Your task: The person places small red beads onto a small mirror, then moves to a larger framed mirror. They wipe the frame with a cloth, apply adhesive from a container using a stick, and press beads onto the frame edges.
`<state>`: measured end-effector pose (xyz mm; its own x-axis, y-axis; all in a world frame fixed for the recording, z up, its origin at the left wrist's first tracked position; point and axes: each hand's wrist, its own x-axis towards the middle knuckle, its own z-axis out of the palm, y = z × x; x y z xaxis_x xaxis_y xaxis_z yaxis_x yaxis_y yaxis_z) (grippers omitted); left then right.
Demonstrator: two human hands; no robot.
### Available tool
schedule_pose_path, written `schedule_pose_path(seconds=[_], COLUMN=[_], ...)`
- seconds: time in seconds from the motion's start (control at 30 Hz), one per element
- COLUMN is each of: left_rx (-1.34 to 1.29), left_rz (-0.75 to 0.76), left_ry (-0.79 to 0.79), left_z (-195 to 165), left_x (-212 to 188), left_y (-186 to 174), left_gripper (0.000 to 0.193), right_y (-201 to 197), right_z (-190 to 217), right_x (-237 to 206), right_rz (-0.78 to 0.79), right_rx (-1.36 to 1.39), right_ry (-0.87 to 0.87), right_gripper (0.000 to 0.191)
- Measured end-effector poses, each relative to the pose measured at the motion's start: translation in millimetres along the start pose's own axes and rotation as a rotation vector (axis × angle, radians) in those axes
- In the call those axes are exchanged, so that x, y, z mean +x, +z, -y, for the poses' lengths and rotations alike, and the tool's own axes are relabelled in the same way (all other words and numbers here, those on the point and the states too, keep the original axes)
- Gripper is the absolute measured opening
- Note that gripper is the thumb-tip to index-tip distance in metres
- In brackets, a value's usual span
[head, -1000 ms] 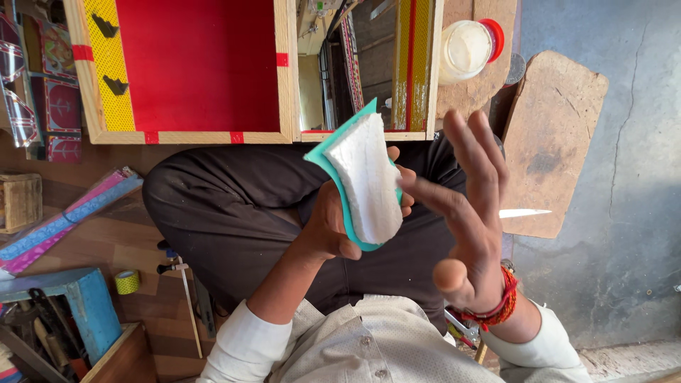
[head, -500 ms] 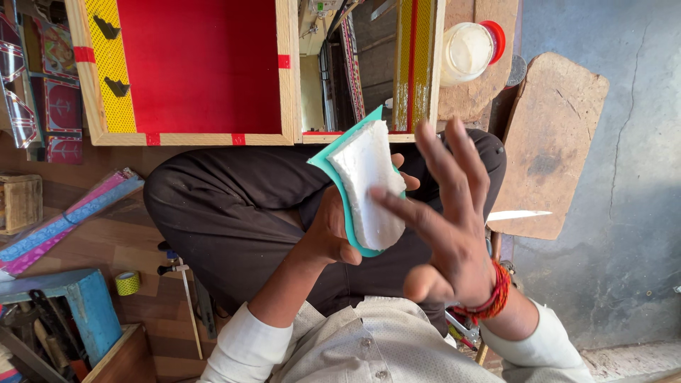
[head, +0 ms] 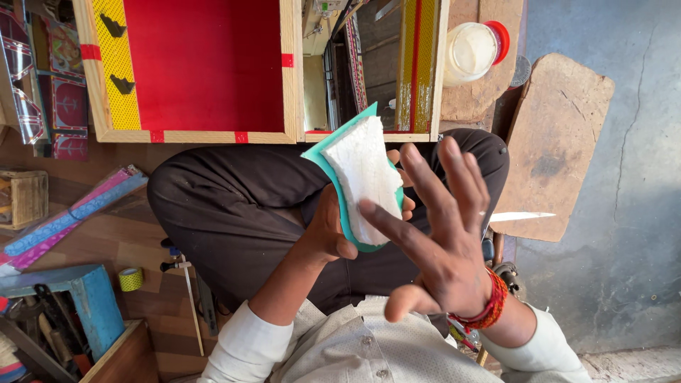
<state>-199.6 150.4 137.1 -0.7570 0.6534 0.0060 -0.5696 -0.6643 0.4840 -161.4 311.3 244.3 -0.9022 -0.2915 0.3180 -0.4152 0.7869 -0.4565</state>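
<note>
My left hand (head: pixel 330 230) grips the curved teal piece (head: pixel 365 186) at its lower edge, mid-frame above my lap, its face coated in wet white paste. My right hand (head: pixel 443 241) is spread wide, index finger on the coating, holding nothing. It looks light and stiffish but slippery, so I'd hold the bare edges.

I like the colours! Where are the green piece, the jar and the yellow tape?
Green piece (head: pixel 345 202), head view, teal edge.
Jar (head: pixel 472 51), head view, clear side.
Yellow tape (head: pixel 130 279), head view, roll's rim.
</note>
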Motion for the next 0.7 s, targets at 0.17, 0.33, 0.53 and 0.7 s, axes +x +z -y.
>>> schedule_pose_path(seconds=[0.17,0.33,0.53,0.7], left_rx=[-0.039,-0.114,0.082,0.209], left_rz=[0.000,0.021,-0.099,-0.084], left_ry=[0.058,0.030,0.115,0.158], left_z=[3,4,7,16], left_x=[3,4,6,9], left_y=[-7,-9,0,5], left_gripper=[0.132,0.135,0.137,0.140], right_y=[-6,-1,10,8], right_z=[-9,-14,9,20], right_x=[-14,-30,-53,-64], right_rz=[-0.058,-0.131,-0.119,0.005], right_rx=[0.456,0.857,0.865,0.812], right_ry=[0.307,0.485,0.459,0.405], right_gripper=[0.095,0.095,0.102,0.107])
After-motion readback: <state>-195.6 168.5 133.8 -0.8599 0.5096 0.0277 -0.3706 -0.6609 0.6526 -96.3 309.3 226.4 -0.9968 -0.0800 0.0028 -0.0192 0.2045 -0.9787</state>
